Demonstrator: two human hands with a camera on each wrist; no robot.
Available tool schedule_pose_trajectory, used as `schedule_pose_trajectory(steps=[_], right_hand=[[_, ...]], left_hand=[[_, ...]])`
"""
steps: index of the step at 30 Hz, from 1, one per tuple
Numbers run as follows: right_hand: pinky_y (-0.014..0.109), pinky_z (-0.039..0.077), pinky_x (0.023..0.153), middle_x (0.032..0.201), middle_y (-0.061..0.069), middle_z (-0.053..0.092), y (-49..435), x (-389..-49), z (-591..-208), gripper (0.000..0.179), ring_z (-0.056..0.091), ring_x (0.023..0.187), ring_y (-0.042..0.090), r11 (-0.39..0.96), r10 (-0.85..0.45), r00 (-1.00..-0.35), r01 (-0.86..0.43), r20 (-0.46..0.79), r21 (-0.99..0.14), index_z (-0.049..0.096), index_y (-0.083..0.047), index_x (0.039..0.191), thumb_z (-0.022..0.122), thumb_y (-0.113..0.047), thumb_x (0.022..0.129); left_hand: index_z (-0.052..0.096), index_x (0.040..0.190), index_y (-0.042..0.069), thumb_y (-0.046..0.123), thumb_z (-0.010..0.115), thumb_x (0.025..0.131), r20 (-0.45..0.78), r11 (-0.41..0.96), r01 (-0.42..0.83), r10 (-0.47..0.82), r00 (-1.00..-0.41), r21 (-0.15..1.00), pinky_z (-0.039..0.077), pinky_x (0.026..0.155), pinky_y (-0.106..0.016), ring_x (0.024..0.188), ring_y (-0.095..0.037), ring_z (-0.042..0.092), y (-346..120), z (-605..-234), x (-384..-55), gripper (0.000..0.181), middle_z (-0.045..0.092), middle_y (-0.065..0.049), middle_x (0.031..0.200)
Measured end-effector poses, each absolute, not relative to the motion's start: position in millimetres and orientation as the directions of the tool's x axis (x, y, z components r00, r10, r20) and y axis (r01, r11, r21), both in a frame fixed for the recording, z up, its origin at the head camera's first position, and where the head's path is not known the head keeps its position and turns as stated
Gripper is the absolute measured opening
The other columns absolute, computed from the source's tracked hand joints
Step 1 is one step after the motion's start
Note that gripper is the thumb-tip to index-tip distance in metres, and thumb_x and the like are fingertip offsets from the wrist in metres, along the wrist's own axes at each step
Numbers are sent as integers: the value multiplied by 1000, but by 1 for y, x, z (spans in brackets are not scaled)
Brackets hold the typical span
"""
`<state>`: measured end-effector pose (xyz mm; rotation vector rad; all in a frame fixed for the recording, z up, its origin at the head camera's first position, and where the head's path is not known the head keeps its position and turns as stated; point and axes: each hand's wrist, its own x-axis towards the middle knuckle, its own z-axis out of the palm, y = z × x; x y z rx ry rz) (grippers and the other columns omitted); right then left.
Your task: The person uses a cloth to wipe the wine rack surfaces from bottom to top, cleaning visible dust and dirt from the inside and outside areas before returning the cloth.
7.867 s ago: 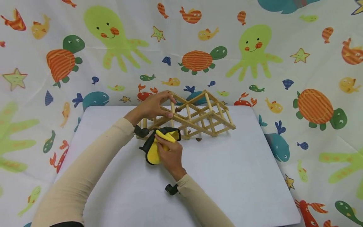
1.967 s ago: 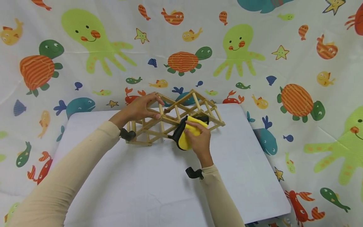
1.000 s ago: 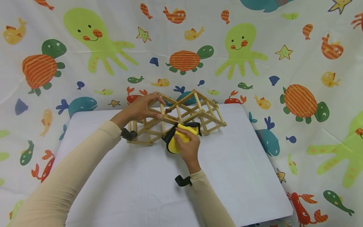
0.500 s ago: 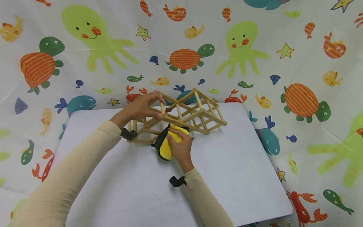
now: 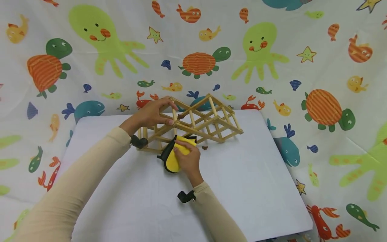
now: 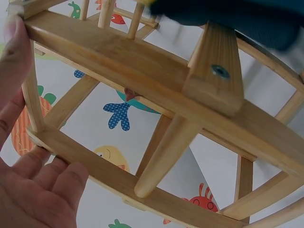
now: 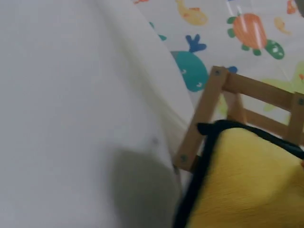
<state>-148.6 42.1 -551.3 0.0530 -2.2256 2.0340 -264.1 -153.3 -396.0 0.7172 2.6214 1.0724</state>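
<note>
A wooden lattice rack (image 5: 213, 119) of slats and round dowels stands at the back of the table. My left hand (image 5: 151, 112) grips it near its upper middle. In the left wrist view, the thumb lies on a top joint and the curled fingers (image 6: 47, 180) are round a lower slat. My right hand (image 5: 188, 161) pinches a yellow cleaning cloth (image 5: 172, 163) with a dark backing and edge, folded against the rack's lower front slats. Only the cloth shows in the right wrist view; its dark side (image 6: 228, 14) blurs across the top of the left wrist view.
A small brown fragment (image 5: 205, 148) lies on the white table (image 5: 257, 188) in front of the rack. Another brown bit (image 5: 180, 116) shows inside the lattice. A sea-animal curtain (image 5: 196, 40) hangs close behind the table.
Over the last two seconds my right hand has drawn the cloth leftward and down along the rack's front, uncovering the brown fragment. My left hand keeps its grip on the rack.
</note>
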Motion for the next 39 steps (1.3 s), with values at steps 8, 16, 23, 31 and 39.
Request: schedule_pose_trajectory(steps=[8,16,23,31,39], right_hand=[[27,62,82,121,-9,78,34,-133,-565,28,71,109,13,170,-28,-998,-65,61,-983,84,-31,111,81,-12,91],[33,55,103,122,-19,77,15,-145,-578,33,67,125,8,205,-68,-997,15,-29,-979,83,-38,113,79,-11,94],[29,57,92,121,-14,78,16,-142,-574,30,68,121,10,219,-57,-998,23,-37,-975,85,-36,109,79,-12,92],[26,55,90,121,-18,78,7,-157,-577,29,67,116,6,204,-91,-990,84,-104,-975,84,-40,108,80,-16,93],[29,62,82,127,-1,77,50,-141,-570,27,69,108,16,92,-132,-990,-59,46,-994,85,-23,113,77,-7,93]], left_hand=[[64,135,18,25,88,89,-22,626,351,508,-861,697,34,124,-68,160,-40,34,-149,-396,-263,52,42,-8,169],[65,134,19,26,88,89,-25,621,345,507,-861,704,37,122,-68,159,-39,35,-147,-395,-264,51,41,-7,169],[64,136,17,26,89,89,-20,609,359,525,-851,707,36,124,-67,161,-39,33,-145,-395,-266,54,40,-7,170],[64,136,19,26,89,89,-13,623,351,502,-865,699,38,122,-66,158,-37,38,-152,-396,-267,54,44,-5,167],[64,135,19,25,89,88,-11,614,355,509,-860,705,33,126,-66,160,-38,34,-154,-398,-265,54,41,-6,170]])
